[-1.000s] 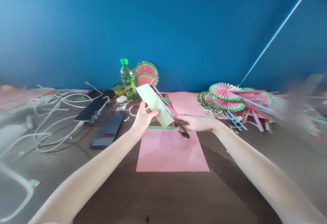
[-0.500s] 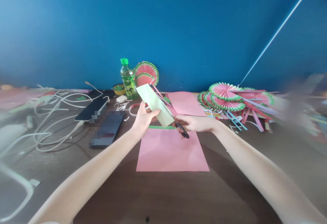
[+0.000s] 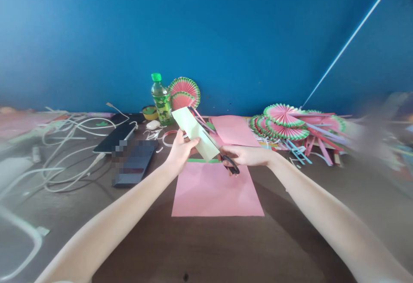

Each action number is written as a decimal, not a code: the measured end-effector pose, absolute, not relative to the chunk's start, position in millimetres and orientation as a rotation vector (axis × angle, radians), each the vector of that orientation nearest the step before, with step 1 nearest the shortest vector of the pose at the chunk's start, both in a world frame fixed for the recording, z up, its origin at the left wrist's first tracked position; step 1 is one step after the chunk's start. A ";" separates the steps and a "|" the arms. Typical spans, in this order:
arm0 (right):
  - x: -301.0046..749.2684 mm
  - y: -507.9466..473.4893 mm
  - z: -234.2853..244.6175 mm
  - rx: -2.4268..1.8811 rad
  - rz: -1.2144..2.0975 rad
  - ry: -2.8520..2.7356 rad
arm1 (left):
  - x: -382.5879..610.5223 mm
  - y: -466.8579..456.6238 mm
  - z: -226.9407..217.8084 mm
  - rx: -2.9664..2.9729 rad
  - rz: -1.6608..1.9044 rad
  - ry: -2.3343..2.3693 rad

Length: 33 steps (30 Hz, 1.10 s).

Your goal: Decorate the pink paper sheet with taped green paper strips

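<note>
A pale green strip of paper [image 3: 201, 139] is pinched in my left hand [image 3: 181, 149], its thumb lying on the paper's face, above the table. My right hand [image 3: 243, 155] is closed round the black handles of a pair of scissors [image 3: 231, 165]. The scissor blades lie along the right edge of the green paper and are mostly hidden behind it. Below both hands, a pink sheet of paper [image 3: 216, 195] with a green strip along its far edge lies flat on the table.
Behind are another pink sheet [image 3: 234, 130], a green-capped bottle [image 3: 161, 102] and upright pleated paper fans [image 3: 184, 91]. More fans [image 3: 284, 124] and paper strips [image 3: 300, 152] pile up at right. At left lie a dark phone [image 3: 137, 164], a black tablet-like slab [image 3: 114, 139] and white cables [image 3: 69, 145].
Both hands stay in nearly the same place. The left thumb has shifted slightly left on the green paper, and the scissor handles look a little more spread.
</note>
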State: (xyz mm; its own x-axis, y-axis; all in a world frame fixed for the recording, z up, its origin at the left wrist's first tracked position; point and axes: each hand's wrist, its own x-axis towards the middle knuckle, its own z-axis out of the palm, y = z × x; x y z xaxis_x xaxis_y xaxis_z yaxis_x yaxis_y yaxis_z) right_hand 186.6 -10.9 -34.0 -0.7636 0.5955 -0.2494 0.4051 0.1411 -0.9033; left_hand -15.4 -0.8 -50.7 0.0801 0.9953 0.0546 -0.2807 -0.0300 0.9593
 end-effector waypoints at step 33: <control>186.1 -10.0 -36.5 -0.955 1.663 -2.181 | -4.0 -14.3 -52.4 1.100 1.136 0.927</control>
State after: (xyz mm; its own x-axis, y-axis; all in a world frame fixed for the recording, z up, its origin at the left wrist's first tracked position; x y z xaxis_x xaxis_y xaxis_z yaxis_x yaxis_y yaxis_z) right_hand 186.1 -10.0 -36.5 -0.7584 0.6221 -0.1945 0.3522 0.1401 -0.9254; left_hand -4.0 -14.3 -52.4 0.1939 0.9808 -0.0201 -0.2161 0.0627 0.9744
